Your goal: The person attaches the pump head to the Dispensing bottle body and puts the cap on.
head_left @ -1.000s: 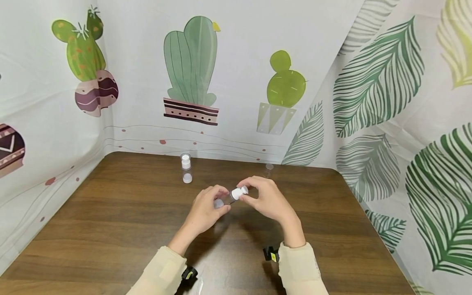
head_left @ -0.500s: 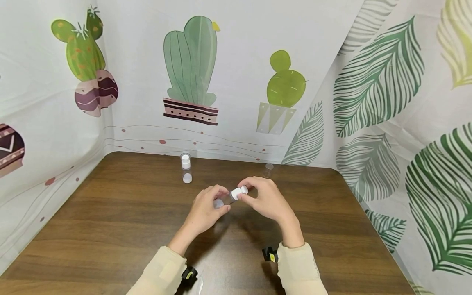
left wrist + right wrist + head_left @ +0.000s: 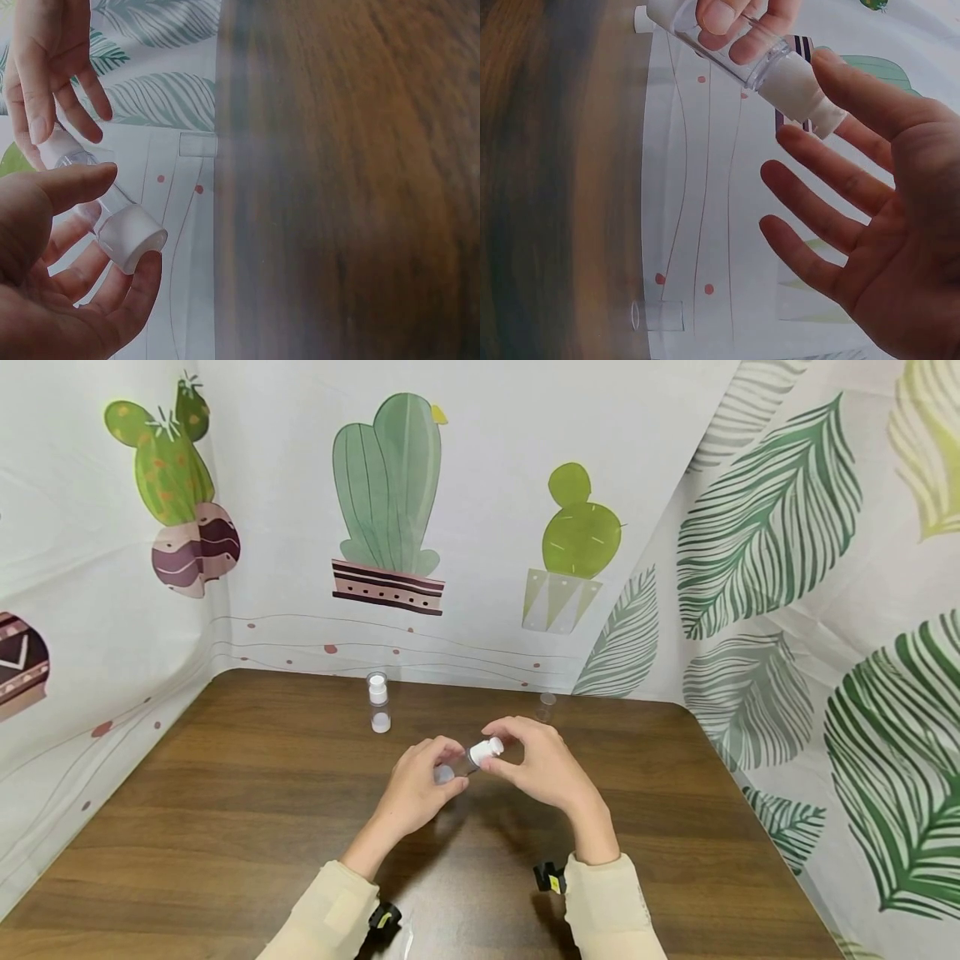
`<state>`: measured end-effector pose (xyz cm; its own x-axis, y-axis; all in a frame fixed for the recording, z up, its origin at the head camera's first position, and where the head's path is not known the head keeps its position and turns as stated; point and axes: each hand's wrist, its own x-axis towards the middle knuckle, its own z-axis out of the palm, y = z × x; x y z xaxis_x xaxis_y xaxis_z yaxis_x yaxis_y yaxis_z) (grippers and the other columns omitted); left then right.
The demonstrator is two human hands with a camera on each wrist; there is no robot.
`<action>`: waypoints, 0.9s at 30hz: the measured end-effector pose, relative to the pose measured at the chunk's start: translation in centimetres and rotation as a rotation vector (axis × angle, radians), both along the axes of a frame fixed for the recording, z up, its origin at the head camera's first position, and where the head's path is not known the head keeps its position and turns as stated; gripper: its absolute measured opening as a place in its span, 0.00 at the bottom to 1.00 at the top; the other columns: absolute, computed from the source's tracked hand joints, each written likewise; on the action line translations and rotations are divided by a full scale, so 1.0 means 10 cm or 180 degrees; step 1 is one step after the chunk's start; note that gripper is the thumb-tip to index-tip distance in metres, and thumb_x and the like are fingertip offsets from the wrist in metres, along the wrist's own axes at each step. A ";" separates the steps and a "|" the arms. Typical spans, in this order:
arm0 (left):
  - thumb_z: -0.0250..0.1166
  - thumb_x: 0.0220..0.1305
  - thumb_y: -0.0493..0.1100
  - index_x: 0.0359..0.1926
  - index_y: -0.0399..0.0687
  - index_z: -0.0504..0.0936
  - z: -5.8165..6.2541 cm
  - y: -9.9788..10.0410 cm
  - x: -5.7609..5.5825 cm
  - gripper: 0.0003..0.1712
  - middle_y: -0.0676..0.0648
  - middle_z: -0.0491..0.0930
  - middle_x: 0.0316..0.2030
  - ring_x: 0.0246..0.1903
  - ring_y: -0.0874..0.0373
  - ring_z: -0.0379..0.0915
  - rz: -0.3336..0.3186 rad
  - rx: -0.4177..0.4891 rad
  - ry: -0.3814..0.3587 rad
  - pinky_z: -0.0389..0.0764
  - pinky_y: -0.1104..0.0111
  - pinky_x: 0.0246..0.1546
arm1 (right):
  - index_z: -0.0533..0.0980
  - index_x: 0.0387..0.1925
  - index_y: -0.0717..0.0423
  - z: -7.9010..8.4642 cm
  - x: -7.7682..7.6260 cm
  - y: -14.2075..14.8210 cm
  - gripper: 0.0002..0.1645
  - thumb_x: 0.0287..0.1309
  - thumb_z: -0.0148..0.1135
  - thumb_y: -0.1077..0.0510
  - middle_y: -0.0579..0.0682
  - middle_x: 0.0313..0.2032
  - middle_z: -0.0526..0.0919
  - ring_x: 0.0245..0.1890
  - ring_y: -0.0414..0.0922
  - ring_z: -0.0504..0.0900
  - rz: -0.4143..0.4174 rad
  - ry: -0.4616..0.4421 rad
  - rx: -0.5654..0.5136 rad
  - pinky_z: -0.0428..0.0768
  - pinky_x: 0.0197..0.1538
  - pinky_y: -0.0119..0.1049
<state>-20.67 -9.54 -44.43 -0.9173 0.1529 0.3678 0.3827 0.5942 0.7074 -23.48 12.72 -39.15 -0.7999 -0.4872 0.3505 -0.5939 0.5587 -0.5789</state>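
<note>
Over wooden table (image 3: 262, 793), bottle (image 3: 468, 762), cactus backdrop (image 3: 487, 527) behind

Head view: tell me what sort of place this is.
Most likely an indoor tabletop work corner, perhaps set up for recording: a wood-grain table stands before cactus- and leaf-printed hangings, and small black devices show beside both sleeve cuffs.
</note>
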 end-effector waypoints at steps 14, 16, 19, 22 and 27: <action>0.81 0.57 0.37 0.48 0.50 0.84 0.00 0.00 0.00 0.19 0.48 0.88 0.47 0.50 0.49 0.82 0.0013 -0.0006 -0.0002 0.78 0.49 0.55 | 0.85 0.51 0.48 0.01 -0.01 0.04 0.25 0.52 0.82 0.67 0.42 0.47 0.88 0.48 0.40 0.84 0.0194 0.0106 -0.0100 0.81 0.56 0.43; 0.81 0.57 0.37 0.48 0.51 0.84 0.00 0.00 0.01 0.19 0.48 0.88 0.47 0.50 0.48 0.82 0.0013 -0.0002 -0.0015 0.78 0.49 0.55 | 0.85 0.51 0.49 0.01 -0.01 0.03 0.25 0.53 0.81 0.68 0.41 0.47 0.88 0.48 0.40 0.84 0.0212 0.0110 -0.0087 0.81 0.56 0.43; 0.81 0.57 0.36 0.48 0.50 0.84 0.00 0.00 0.01 0.20 0.47 0.88 0.48 0.51 0.48 0.82 0.0014 0.0000 -0.0014 0.78 0.49 0.55 | 0.85 0.50 0.50 0.01 0.00 0.02 0.23 0.54 0.80 0.69 0.41 0.47 0.87 0.48 0.40 0.83 0.0235 0.0087 -0.0072 0.81 0.55 0.42; 0.81 0.57 0.36 0.48 0.50 0.84 0.00 0.00 0.01 0.20 0.47 0.88 0.48 0.51 0.48 0.82 0.0009 0.0002 -0.0013 0.78 0.49 0.55 | 0.86 0.50 0.51 0.01 0.00 0.02 0.22 0.55 0.79 0.69 0.41 0.46 0.88 0.48 0.40 0.83 0.0260 0.0069 -0.0053 0.81 0.55 0.42; 0.81 0.57 0.38 0.49 0.50 0.84 -0.01 -0.01 0.01 0.20 0.48 0.88 0.48 0.50 0.49 0.82 -0.0007 -0.0011 -0.0017 0.79 0.50 0.54 | 0.86 0.48 0.50 0.01 -0.01 0.01 0.19 0.57 0.78 0.69 0.40 0.45 0.88 0.47 0.39 0.82 0.0290 0.0066 -0.0017 0.82 0.54 0.41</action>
<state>-20.60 -9.61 -44.51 -0.9189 0.1561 0.3622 0.3801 0.5959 0.7074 -23.55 12.79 -39.09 -0.7449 -0.5557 0.3692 -0.6540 0.4986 -0.5690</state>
